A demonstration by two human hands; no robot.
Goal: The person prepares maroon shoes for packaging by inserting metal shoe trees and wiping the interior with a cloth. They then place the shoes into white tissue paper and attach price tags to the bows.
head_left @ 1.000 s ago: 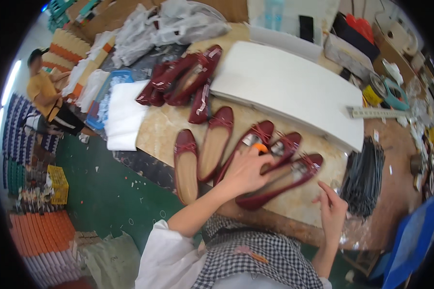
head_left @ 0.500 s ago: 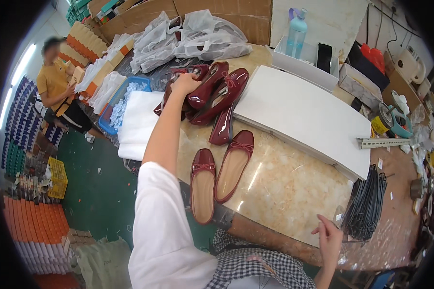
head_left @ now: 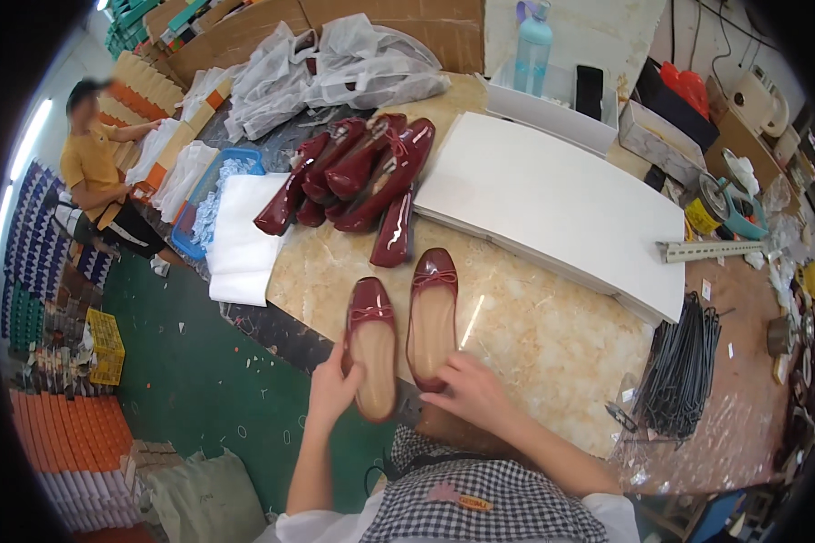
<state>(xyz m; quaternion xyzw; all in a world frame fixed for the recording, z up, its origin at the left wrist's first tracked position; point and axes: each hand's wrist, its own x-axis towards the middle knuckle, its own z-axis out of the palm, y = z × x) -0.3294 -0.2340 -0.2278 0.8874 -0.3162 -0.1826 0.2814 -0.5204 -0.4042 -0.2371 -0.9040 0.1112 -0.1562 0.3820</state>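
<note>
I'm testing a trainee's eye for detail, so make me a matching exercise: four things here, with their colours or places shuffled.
1. Left hand
2. Apron
3. Right hand
4. Bottle

A. Light blue
B. At the heel of the right shoe
C. Black-and-white check
D. At the side of the left shoe

Pairs: 1-D, 2-C, 3-B, 4-A

At the frame's centre, two glossy burgundy flat shoes [head_left: 433, 326] were positioned side by side over the near edge of a marble-patterned tabletop [head_left: 534, 353]. Behind them was piled a heap of glossy burgundy shoes [head_left: 355, 176], flanked on the left by a folded white cloth [head_left: 243, 240] and a blue plastic basket [head_left: 185, 241], and backed by bunched translucent white bags [head_left: 335, 77]. Right of centre, a flat white slab [head_left: 552, 208] was placed between an open white box [head_left: 547, 119], behind, and a bundle of thin black straps [head_left: 681, 366], lower right.
</note>
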